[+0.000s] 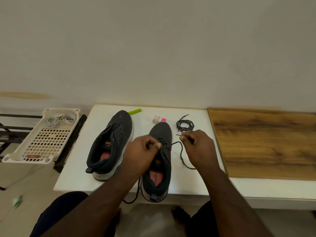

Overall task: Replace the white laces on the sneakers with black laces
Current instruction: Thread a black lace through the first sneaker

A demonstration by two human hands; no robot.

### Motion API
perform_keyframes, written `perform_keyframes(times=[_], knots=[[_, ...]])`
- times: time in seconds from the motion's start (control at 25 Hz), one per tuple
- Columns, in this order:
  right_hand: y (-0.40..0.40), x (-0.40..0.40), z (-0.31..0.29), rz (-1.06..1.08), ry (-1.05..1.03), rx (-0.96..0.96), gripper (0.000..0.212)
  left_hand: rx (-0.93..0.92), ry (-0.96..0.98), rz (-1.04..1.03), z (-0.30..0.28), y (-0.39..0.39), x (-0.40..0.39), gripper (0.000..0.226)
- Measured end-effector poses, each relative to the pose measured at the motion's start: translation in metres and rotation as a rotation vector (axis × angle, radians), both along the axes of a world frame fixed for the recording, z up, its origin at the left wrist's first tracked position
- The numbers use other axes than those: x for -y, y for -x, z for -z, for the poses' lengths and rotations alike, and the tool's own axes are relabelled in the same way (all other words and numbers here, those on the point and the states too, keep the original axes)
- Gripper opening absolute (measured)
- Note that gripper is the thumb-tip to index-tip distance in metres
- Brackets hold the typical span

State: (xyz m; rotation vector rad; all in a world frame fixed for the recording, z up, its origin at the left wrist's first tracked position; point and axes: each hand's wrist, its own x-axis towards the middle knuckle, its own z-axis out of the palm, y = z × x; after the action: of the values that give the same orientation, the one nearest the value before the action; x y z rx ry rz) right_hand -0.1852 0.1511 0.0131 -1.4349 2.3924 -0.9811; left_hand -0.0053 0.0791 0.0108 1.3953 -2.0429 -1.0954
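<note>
Tongue label [108,145] of left sneaker [109,144]; illegible

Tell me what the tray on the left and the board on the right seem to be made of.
The tray looks like moulded plastic, off-white and matt: its floor is a regular grid of slots and its corners have round sockets. The board looks like wood or a wood-print laminate: brown streaky grain under a smooth, slightly shiny surface. Which of the two it is, the picture leaves open.
</note>
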Motion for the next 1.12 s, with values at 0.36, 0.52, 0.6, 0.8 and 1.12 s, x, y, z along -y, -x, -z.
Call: perform_keyframes(times=[0.36,0.52,0.6,0.8,1.12], knots=[[-0.039,0.013,0.023,-0.017,-0.130,0.423,0.011,0.287,0.077,0.110,0.024,-0.004,0.015,0.034],[-0.042,0.016,0.031,-0.038,-0.165,0.402,0.010,0.357,0.093,0.166,0.023,-0.003,0.015,0.020],[-0.044,0.017,0.033,-0.040,-0.169,0.395,0.011,0.282,0.023,0.103,0.025,-0.006,0.019,0.013],[-0.049,0.019,0.037,-0.090,-0.150,0.312,0.014,-0.187,-0.542,-0.171,0.036,-0.014,0.029,0.011],[-0.060,0.027,0.049,-0.092,-0.173,0.181,0.015,-0.218,-0.573,-0.156,0.040,-0.015,0.029,0.012]])
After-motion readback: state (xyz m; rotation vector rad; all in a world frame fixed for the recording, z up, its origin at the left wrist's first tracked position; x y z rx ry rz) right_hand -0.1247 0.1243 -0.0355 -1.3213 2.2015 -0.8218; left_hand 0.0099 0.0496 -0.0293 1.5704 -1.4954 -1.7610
